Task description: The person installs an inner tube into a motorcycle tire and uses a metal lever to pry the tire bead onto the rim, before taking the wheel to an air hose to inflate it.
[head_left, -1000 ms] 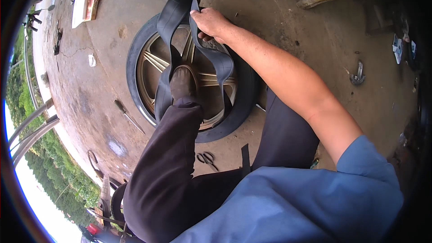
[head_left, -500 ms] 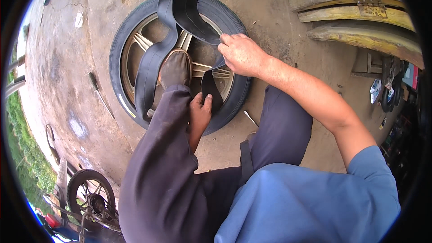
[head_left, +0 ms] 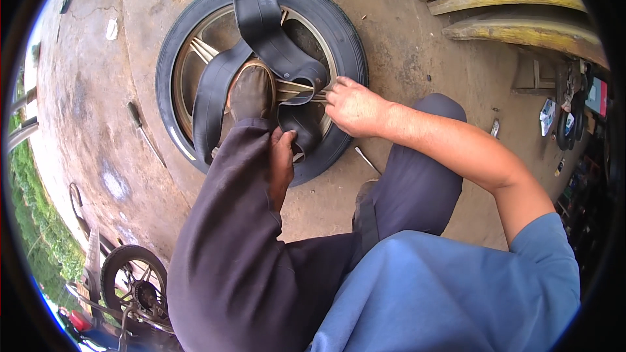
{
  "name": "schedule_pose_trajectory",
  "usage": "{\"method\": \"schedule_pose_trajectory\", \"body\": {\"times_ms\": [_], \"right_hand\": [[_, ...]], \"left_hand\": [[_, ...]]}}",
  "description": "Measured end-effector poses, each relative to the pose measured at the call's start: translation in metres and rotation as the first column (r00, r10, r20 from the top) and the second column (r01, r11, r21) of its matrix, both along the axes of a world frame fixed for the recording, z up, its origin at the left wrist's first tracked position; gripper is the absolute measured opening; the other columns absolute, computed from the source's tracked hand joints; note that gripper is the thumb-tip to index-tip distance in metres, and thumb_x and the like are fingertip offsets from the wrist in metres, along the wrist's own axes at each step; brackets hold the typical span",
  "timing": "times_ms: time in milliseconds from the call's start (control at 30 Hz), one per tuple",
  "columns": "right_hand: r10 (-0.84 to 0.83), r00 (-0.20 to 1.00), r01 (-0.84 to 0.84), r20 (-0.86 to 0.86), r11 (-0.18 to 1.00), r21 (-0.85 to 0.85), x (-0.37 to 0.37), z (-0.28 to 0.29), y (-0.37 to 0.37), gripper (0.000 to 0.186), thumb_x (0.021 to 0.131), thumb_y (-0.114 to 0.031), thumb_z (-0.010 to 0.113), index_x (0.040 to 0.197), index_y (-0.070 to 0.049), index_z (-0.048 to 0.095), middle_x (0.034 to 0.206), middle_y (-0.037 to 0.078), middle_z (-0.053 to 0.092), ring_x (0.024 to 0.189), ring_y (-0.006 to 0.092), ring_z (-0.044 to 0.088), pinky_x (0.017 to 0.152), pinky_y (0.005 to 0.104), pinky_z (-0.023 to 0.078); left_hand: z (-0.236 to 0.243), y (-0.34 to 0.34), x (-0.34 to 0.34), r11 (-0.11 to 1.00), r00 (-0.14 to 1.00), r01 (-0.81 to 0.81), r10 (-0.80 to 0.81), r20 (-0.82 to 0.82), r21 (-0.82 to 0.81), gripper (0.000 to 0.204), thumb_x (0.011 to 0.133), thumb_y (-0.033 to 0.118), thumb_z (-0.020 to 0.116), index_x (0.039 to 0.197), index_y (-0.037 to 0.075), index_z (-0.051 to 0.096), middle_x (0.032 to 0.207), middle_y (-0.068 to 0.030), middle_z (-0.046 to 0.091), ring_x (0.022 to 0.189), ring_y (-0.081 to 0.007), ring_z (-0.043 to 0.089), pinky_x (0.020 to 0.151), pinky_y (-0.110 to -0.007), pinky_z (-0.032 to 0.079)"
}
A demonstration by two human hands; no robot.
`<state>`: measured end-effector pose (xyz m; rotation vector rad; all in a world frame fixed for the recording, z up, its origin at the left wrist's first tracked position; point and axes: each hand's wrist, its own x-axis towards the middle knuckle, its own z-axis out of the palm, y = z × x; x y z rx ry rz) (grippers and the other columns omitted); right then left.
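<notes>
A black inner tube (head_left: 261,26) lies flat and folded in loops across a motorcycle wheel with its tyre (head_left: 349,39), which rests on the floor. My left hand (head_left: 281,163), partly hidden behind my trouser leg, has its thumb and fingers on the tube's near end. Over the wheel's right side, my right hand (head_left: 355,109) is closed with bent fingers at the tyre's inner edge, near a tube fold. What those fingers grip is hidden. My shoe (head_left: 252,91) stands on the wheel, between the tube's loops.
A screwdriver (head_left: 145,133) lies on the floor left of the wheel, and a thin metal tool (head_left: 367,160) lies by my right leg. Yellow-edged wooden planks (head_left: 521,26) stand at the upper right. Another wheel (head_left: 134,280) is at the lower left.
The raised tube loop has come down onto the wheel. My right hand has moved down and right, away from the stretch of tube it held. My left hand has shifted slightly.
</notes>
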<state>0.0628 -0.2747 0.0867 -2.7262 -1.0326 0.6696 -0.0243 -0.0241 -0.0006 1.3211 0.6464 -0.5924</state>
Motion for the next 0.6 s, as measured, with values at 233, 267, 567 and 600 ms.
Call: {"method": "schedule_pose_trajectory", "body": {"times_ms": [233,267,567,600], "right_hand": [[0.267,0.88,-0.393,-0.393,0.875,-0.284,0.012,-0.003,0.045,0.032,0.079,-0.04,0.078,0.094,-0.012,0.081,0.104,0.007,0.075,0.101,0.0259,0.07,0.095,0.0408,0.047],[0.298,0.882,-0.41,-0.365,0.867,-0.283,0.013,0.003,0.05,0.027,0.08,-0.036,0.077,0.091,-0.011,0.08,0.102,0.007,0.073,0.101,0.0261,0.068,0.096,0.0403,0.047],[0.119,0.985,-0.119,-0.126,0.993,0.011,-0.06,0.027,0.035,0.018,0.079,-0.027,0.075,0.083,-0.01,0.076,0.092,0.004,0.067,0.098,0.0217,0.064,0.091,0.0375,0.045],[0.104,0.991,-0.104,-0.086,0.995,0.005,-0.062,0.026,0.036,0.017,0.079,-0.027,0.074,0.083,-0.01,0.076,0.092,0.004,0.067,0.098,0.0216,0.064,0.091,0.0374,0.045]], "left_hand": [[0.043,-0.009,0.021,0.965,0.961,0.26,-0.254,0.112,-0.037,0.012,0.099,0.004,0.063,0.11,0.0,0.062,0.091,0.0002,0.067,0.074,-0.006,0.059,0.064,-0.022,0.047],[0.048,-0.019,0.022,0.987,0.998,0.062,-0.058,0.028,-0.148,0.007,0.097,0.003,0.065,0.102,0.0,0.061,0.078,0.005,0.058,0.065,-0.0038,0.05,0.056,-0.022,0.041],[0.008,-0.021,-0.007,0.714,0.736,0.677,-0.66,0.149,-0.181,0.023,0.096,0.001,0.066,0.119,-0.003,0.063,0.106,-0.003,0.068,0.1,-0.0091,0.06,0.091,-0.031,0.05],[0.006,-0.018,-0.009,0.668,0.698,0.71,-0.709,0.1,-0.224,0.025,0.096,0.001,0.066,0.121,-0.002,0.064,0.106,-0.0023,0.069,0.101,-0.0092,0.061,0.092,-0.031,0.05]]}}
